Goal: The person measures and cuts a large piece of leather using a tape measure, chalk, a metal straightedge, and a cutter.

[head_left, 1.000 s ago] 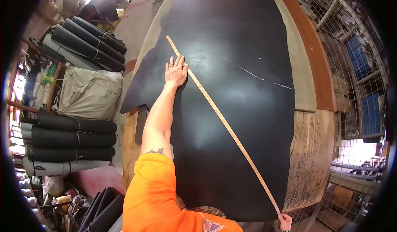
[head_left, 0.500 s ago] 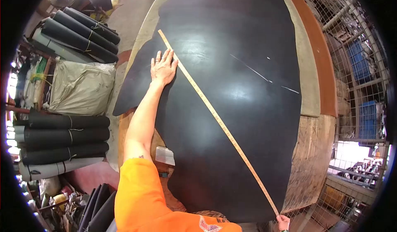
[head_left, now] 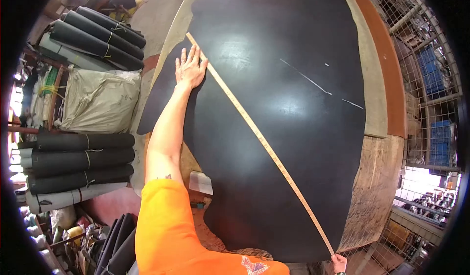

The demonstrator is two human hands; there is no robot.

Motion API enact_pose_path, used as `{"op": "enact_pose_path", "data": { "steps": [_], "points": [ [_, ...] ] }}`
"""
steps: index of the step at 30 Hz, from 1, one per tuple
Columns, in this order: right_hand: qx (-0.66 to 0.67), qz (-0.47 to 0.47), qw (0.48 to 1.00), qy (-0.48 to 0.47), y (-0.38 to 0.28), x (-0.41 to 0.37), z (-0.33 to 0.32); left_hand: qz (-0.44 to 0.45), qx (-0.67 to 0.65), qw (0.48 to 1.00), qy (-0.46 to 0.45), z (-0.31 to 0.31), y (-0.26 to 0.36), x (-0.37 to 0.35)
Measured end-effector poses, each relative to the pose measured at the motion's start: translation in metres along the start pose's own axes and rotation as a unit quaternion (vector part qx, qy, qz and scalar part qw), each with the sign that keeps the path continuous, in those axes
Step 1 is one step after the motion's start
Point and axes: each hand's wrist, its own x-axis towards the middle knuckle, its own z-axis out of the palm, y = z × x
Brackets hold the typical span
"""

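Note:
A large black leather hide [head_left: 284,103] lies spread over a wooden table [head_left: 372,196]. A long wooden measuring stick [head_left: 254,133] runs diagonally across it from upper left to lower right. My left hand [head_left: 190,68] lies flat on the hide with fingers spread, its fingertips against the far end of the stick. My right hand [head_left: 338,263] is at the bottom edge of the view, pinching the near end of the stick at the hide's edge. Thin white chalk lines [head_left: 308,79] mark the hide to the right.
Rolled dark hides [head_left: 81,160] are stacked at left, more rolls [head_left: 95,37] lie further back, and a pale sack [head_left: 100,101] sits between them. A wire mesh fence [head_left: 421,64] runs along the right. A tan hide [head_left: 372,79] and a brown strip [head_left: 387,69] lie under the black one.
My left hand has slid further out and to the left along the stick. The stick's far end has shifted slightly left with it. My right hand stays at the near end.

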Motion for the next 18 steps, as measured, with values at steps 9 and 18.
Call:
{"op": "enact_pose_path", "data": {
  "steps": [9,18],
  "points": [
    [0.022,-0.091,0.994,0.05,0.048,0.037,-0.001,0.059,-0.011,0.997,-0.041,-0.009,-0.029,0.025],
    [0.093,-0.103,0.987,0.077,0.056,0.031,0.01,0.034,-0.06,0.996,-0.052,0.0,-0.022,0.016]
  ]
}}
